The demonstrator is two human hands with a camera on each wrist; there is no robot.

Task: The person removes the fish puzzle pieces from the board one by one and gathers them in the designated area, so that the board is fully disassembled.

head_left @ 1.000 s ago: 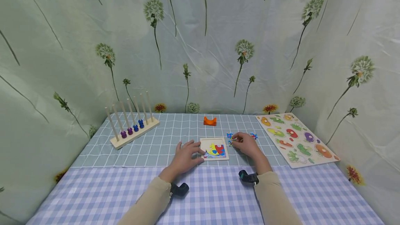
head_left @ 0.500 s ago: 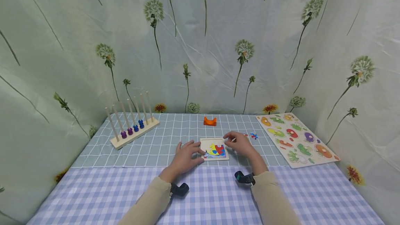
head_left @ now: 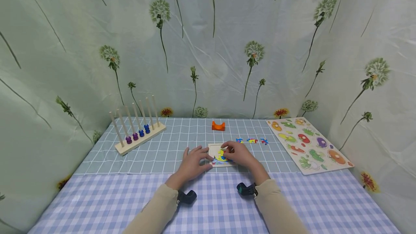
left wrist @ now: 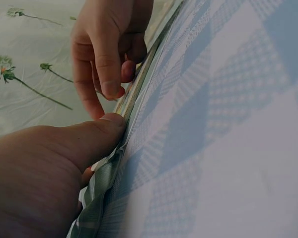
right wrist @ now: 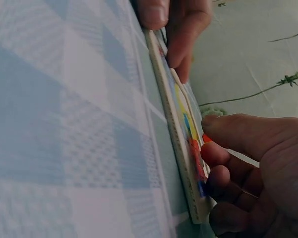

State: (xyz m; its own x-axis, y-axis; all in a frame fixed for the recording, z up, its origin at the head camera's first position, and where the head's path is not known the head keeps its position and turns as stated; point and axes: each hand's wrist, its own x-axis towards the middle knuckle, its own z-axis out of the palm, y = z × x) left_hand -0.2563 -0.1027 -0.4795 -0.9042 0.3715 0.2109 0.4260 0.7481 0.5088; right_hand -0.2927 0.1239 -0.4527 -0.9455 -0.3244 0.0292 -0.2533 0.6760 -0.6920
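Observation:
A small wooden puzzle board [head_left: 213, 148] lies on the grid cloth, its tray partly filled with yellow, red and blue pieces. My left hand [head_left: 191, 163] rests on its left side, fingers spread, the thumb at the near corner. Above the right part of the board, my right hand [head_left: 241, 154] pinches a small puzzle piece [right wrist: 207, 138] between thumb and fingers. Only a bit of red on that piece shows; the fingers cover the rest. Beyond the hand lie three loose puzzle pieces [head_left: 251, 141] in a row.
An orange arched block [head_left: 218, 126] stands behind the board. At the left is a wooden peg rack [head_left: 141, 138] with purple and blue beads. A vegetable puzzle board [head_left: 307, 145] lies at the right. Patterned curtains [head_left: 208, 53] enclose the table.
My right hand has picked up a puzzle piece from the loose ones and carried it left over the board. My left hand has stayed in place.

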